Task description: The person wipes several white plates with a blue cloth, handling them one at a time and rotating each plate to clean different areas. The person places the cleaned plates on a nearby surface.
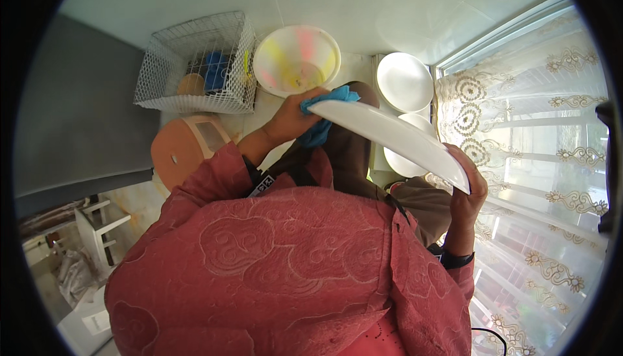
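A large white dish (389, 137), seen nearly edge-on and tilted, spans the space between my hands above my lap. At its upper left end, my left hand (298, 115) grips a crumpled blue cloth (336, 95) against the rim. The cloth's lower part hangs beneath that hand. My right hand (468, 176) clasps the lower right end of the dish, with fingers bent around the edge.
Beyond my knees stand a white wire basket (194, 102) with blue and tan things inside and a colour-streaked basin (280, 56). Two white dishes (404, 81) (406, 163) lie on the right, near a lace curtain (525, 161). An orange-tan container (175, 149) is at left.
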